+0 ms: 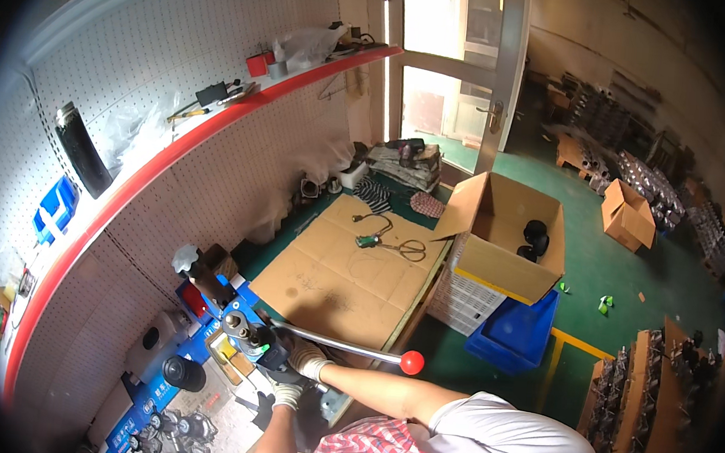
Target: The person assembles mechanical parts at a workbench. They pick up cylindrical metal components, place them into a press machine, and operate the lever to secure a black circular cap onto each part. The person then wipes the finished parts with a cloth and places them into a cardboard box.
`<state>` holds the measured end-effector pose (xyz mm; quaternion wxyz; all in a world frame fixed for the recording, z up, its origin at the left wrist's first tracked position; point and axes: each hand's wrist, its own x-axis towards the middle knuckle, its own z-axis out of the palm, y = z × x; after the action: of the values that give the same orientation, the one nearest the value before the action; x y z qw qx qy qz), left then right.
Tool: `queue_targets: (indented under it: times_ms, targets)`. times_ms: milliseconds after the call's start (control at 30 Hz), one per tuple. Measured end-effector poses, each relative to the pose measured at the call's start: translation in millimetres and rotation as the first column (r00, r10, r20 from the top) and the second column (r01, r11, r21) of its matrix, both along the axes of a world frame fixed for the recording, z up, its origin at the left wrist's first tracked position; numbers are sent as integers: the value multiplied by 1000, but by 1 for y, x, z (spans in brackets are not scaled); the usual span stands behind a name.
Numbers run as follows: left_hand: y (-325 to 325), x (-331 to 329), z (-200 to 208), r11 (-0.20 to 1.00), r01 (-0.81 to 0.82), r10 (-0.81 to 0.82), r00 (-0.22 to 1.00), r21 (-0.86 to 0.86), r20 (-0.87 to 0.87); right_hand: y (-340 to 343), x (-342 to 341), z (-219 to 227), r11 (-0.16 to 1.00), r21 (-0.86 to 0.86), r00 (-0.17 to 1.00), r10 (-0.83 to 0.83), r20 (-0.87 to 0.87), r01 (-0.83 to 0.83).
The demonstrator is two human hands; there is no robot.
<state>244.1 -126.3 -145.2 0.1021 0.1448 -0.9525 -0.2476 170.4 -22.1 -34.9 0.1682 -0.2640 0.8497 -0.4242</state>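
Note:
A bench lever press (pixel 245 330) stands at the bench edge. Its long steel lever (pixel 345 344) reaches right to a red ball knob (pixel 411 362). My right hand (pixel 309 361), in a white knit glove, is beside the press head, fingers curled against a dark part that I cannot make out. Just nearer to me, my gloved left hand (pixel 285 393) is low at the press, its fingers closed at the same dark area and partly hidden. A black piece (pixel 264 408) lies beside the left hand. A yellow-and-tan block (pixel 229 356) sits left of the press.
Several metal castings (pixel 175 437) and a black cup (pixel 184 373) stand on the bench. Scissors (pixel 412 250) lie on a cardboard sheet (pixel 333 275). An open carton (pixel 512 272) and a blue crate (pixel 511 340) stand right. A red-edged shelf (pixel 155 159) runs along the pegboard wall.

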Motion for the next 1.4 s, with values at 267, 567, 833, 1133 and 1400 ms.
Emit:
queue_targets:
  times_ms: [267,567,833,1133,1400]
  targets:
    - [-20,62,-3,902,-229,186,971,366,149,-20,-18,-61,991,136,999,21,-41,-15]
    - [12,20,86,829,28,3,998,559,-56,-7,-22,-51,995,46,995,-89,33,88]
    - [-53,7,-12,873,35,116,954,486,-278,7,-5,29,957,234,979,193,-63,-173]
    - [2,13,81,921,-16,146,940,389,-308,170,-75,101,937,-336,728,161,667,100]
    - [10,14,84,964,-68,136,958,258,-252,235,29,225,846,427,906,405,-126,-319]
